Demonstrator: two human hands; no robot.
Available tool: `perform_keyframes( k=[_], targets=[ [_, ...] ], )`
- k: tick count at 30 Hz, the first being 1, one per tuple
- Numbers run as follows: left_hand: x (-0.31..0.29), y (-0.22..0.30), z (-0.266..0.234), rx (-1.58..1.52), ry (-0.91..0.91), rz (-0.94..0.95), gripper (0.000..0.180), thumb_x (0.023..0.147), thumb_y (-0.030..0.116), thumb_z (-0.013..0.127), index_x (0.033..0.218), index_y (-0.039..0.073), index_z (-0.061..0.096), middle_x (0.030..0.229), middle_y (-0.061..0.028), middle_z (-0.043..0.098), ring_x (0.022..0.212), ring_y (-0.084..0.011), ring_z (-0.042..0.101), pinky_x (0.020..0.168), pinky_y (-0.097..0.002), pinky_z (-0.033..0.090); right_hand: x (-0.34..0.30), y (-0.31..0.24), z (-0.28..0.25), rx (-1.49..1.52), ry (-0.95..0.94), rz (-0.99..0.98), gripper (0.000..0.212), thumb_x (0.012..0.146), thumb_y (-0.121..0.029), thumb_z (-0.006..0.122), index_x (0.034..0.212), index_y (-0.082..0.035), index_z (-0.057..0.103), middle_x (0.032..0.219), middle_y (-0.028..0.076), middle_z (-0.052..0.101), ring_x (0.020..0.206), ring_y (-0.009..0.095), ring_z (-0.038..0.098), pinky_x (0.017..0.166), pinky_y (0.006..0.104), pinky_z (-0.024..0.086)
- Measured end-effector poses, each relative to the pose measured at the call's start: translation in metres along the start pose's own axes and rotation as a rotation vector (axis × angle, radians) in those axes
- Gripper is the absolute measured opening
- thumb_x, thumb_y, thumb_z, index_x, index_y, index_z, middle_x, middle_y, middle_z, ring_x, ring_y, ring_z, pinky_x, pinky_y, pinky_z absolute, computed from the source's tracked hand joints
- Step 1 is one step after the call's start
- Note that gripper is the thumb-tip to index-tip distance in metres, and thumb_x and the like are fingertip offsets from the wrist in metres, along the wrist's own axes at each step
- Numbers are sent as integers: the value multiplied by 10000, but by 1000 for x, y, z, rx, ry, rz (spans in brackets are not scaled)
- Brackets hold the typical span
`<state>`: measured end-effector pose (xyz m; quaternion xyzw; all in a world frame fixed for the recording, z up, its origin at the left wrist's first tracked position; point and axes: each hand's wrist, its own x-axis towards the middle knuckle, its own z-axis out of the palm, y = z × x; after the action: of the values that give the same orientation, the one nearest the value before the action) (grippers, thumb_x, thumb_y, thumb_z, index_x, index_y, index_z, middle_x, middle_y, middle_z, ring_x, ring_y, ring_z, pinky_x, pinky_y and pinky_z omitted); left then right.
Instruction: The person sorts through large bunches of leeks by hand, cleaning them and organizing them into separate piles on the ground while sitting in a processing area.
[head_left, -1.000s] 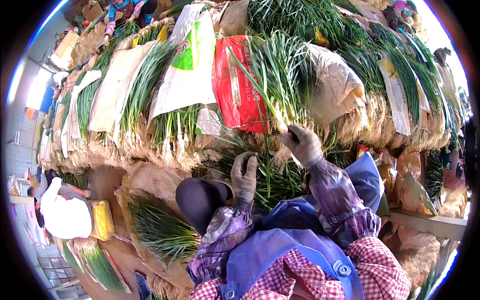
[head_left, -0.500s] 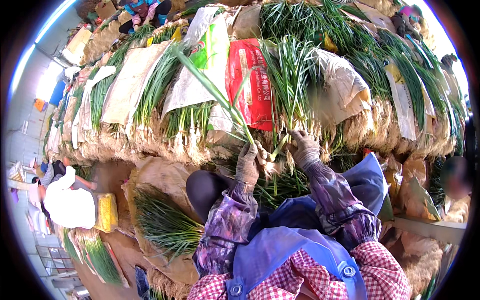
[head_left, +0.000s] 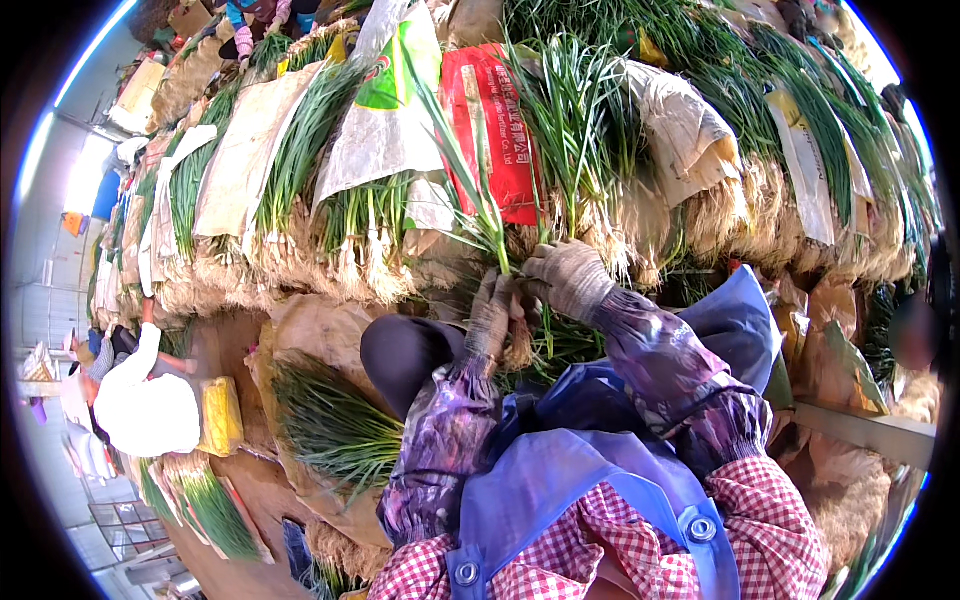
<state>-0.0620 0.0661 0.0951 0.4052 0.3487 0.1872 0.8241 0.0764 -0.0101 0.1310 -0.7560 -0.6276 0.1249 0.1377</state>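
My left hand, in a soiled knitted glove, is closed around the lower stalk of a green onion. Its long leaves point up and away, and pale roots hang just below the fingers. Right beside it my gloved right hand has its fingers curled in against the stalk; what they pinch is hidden. Beyond my hands a bunch of green onions stands against the long heap, roots toward me. More green leaves lie below, between my knees.
Ahead, a long heap of green onions is partly covered by a red sack, a white-and-green sack and brown sheets. A loose bunch lies left of my knee. A person in white is at the left, near a yellow bundle.
My right hand has moved left and up to meet the stalk beside my left hand. The held green onion stands more upright. The whole view has shifted slightly.
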Motion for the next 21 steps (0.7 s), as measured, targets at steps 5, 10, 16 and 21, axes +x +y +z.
perform_keyframes(
  k=[5,10,16,21],
  targets=[
    [7,-20,-13,102,42,44,175,960,237,464,1010,88,540,612,30,485,459,-50,411,398,-206,316,14,-11,5,-135,-75,-59,220,804,-316,559,905,-139,642,894,73,614,881,256,613,753,406,459],
    [0,-9,-12,294,77,88,151,938,190,502,949,57,572,621,27,488,484,-71,421,428,-251,343,16,43,71,960,478,499,241,815,-265,640,935,-58,612,844,64,611,809,191,597,756,332,474],
    [-3,-50,-18,1031,257,464,237,930,226,490,1064,36,538,743,-237,582,709,-452,556,586,-477,434,20,20,27,957,341,330,376,815,-372,672,977,-42,598,807,79,644,792,196,612,716,326,474],
    [-6,-49,-1,-87,117,-150,189,923,278,497,901,103,567,552,16,467,384,-90,415,338,-235,277,19,2,51,359,669,165,275,801,-310,666,858,-60,567,717,106,623,615,295,623,541,366,490]
  ],
)
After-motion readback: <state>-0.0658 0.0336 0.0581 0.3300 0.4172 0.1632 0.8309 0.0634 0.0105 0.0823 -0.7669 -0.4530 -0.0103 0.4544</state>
